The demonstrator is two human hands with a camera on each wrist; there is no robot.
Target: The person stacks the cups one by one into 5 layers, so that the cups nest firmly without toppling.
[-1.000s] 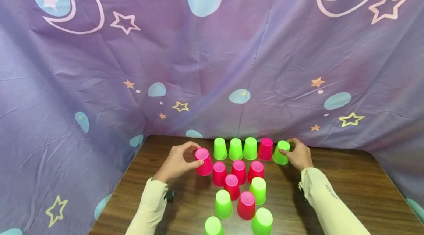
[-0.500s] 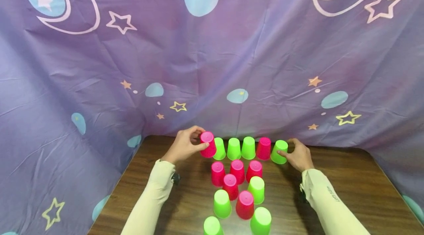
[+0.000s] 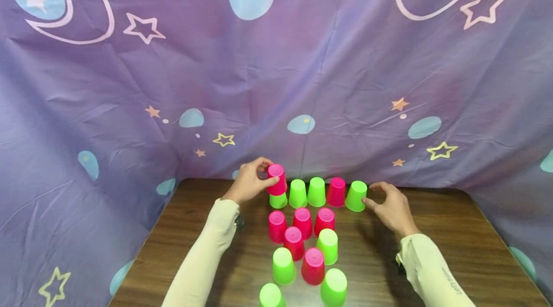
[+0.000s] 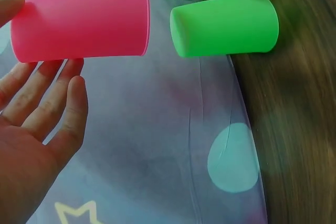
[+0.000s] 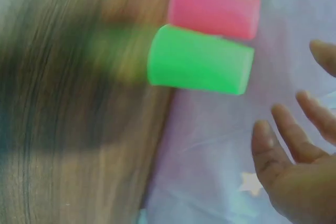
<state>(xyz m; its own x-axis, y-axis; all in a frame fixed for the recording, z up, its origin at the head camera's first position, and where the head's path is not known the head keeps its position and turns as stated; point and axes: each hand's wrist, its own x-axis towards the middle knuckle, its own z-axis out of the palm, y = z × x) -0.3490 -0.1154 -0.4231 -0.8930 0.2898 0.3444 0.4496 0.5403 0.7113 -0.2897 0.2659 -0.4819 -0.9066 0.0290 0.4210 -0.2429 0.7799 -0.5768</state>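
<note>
My left hand [image 3: 252,181] holds an upside-down pink cup [image 3: 277,179] between thumb and fingers. In the head view this cup overlaps the green cup [image 3: 278,201] at the left end of the back row; the left wrist view shows a gap between the pink cup's rim and that green cup [image 4: 226,25]. Beside the right end of the row, my right hand [image 3: 394,208] has its thumb and fingers spread near another green cup [image 3: 356,196]. In the right wrist view those fingers are apart from the green cup [image 5: 202,61].
Two green cups [image 3: 317,191] and a pink cup [image 3: 336,191] stand upside down between the row's ends. Closer in, several pink [image 3: 303,223] and green cups [image 3: 283,266] stand inverted on the wooden table [image 3: 436,230]. A purple patterned cloth [image 3: 268,81] hangs behind the table.
My left hand has raised the pink cup and carried it back and right, over the leftmost green cup. My right hand has let go of the right-end green cup, which now stands straighter in line.
</note>
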